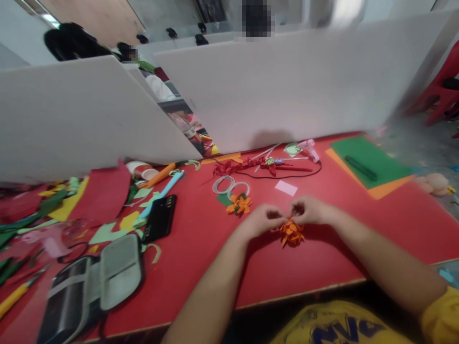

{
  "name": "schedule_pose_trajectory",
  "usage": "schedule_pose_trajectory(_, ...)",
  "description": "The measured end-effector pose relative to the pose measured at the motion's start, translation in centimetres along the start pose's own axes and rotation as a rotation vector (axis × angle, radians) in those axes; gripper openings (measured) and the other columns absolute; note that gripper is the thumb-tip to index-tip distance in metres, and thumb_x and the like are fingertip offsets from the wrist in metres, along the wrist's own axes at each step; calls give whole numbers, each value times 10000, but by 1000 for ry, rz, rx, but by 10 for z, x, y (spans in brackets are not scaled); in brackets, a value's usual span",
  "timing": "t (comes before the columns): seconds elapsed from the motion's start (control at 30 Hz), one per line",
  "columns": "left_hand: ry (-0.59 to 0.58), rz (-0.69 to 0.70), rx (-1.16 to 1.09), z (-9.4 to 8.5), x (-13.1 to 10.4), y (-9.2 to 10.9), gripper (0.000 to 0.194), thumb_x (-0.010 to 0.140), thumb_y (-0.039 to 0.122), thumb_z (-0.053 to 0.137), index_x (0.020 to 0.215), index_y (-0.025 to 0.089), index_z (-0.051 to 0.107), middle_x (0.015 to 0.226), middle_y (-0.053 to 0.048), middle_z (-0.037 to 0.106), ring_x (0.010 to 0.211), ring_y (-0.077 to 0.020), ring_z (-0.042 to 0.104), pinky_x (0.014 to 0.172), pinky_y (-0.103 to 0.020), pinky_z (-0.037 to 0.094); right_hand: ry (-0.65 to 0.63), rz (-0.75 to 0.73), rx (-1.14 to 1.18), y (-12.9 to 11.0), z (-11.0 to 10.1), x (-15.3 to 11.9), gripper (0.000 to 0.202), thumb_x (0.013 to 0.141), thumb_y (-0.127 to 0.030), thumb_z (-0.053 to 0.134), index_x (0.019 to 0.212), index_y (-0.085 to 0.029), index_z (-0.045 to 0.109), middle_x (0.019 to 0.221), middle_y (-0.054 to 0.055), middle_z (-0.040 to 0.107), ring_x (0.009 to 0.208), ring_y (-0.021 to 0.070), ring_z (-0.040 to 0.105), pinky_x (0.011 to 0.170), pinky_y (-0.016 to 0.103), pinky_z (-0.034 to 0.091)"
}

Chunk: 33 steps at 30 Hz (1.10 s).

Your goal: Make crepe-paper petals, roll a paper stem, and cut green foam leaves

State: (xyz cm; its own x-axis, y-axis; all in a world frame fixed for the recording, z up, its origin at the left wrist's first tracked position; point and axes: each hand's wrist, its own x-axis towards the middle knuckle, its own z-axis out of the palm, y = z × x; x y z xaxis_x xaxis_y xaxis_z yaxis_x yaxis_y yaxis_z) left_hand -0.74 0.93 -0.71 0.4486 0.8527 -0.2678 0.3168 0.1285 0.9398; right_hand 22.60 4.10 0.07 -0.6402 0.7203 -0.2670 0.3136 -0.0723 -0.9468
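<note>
Low over the red table, an orange craft flower (292, 232) with several pointed petals hangs between both hands. From the left, my left hand (264, 220) pinches its upper edge with closed fingers. My right hand (309, 210) is closed on the same flower from the other side, close to the left fingertips. What exactly the fingertips grip is too small to make out. A second orange flower (239, 204) lies left of my hands, beside white wire rings (229, 186) and a scrap of green. Just beyond my hands rests a small pale pink card (286, 188).
Red craft flowers (247, 165) and a pink glue gun (310, 150) lie along the white partition (272, 91). Green sheets (369, 160) are at the right. On the left are a black phone (160, 218), an open zip case (120, 272), another pink glue gun (52, 240) and coloured scraps.
</note>
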Motion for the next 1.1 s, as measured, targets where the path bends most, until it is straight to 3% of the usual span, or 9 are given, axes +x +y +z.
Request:
schedule_pose_trajectory(0.37, 63, 68, 134, 1, -7, 10, 225, 781, 366, 818, 763, 148, 766, 683, -58, 734, 630, -168, 640, 606, -270, 470, 31, -14, -24, 1, 6, 1, 215, 636, -21, 701, 773, -184, 671, 651, -31, 698, 557, 117, 637, 559, 214, 468)
schedule_pose_trajectory(0.57, 178, 135, 216, -2, -7, 11, 171, 811, 323, 767, 853, 166, 818, 808, -71, 798, 749, -200, 704, 714, -296, 525, 105, -83, -68, 0, 4, -2, 218, 651, -15, 702, 784, -187, 691, 660, -37, 682, 570, 111, 617, 572, 219, 457)
schedule_pose_trajectory(0.77, 115, 187, 109, -8, -8, 9, 212, 844, 222, 651, 957, 189, 827, 917, -78, 800, 839, -222, 722, 799, -327, 560, 179, -108, -71, 0, 3, -2, 156, 703, -54, 700, 794, -179, 723, 662, -22, 691, 592, 121, 633, 567, 216, 473)
schedule_pose_trajectory(0.87, 33, 196, -8, -10, -11, 5, 225, 836, 196, 687, 1030, 205, 801, 1021, -83, 786, 933, -233, 724, 867, -338, 569, 210, -113, -103, 2, 2, -2, 135, 724, -79, 701, 797, -182, 748, 674, -10, 715, 588, 128, 649, 572, 224, 495)
schedule_pose_trajectory(1.0, -138, 210, -219, -4, -9, -3, 525, 845, 242, 831, 1346, 281, 679, 1319, -114, 725, 1204, -277, 695, 1012, -392, 552, 298, -143, -91, 5, -1, -1, 95, 754, -133, 725, 823, -187, 762, 722, 3, 738, 614, 133, 665, 582, 230, 508)
schedule_pose_trajectory(1.1, -96, 177, -236, 4, -5, -7, 635, 839, 287, 887, 1416, 296, 621, 1373, -121, 705, 1250, -282, 684, 1036, -404, 543, 316, -180, -56, 4, -3, 0, 76, 794, -183, 726, 859, -190, 765, 769, 16, 752, 670, 152, 688, 622, 252, 533)
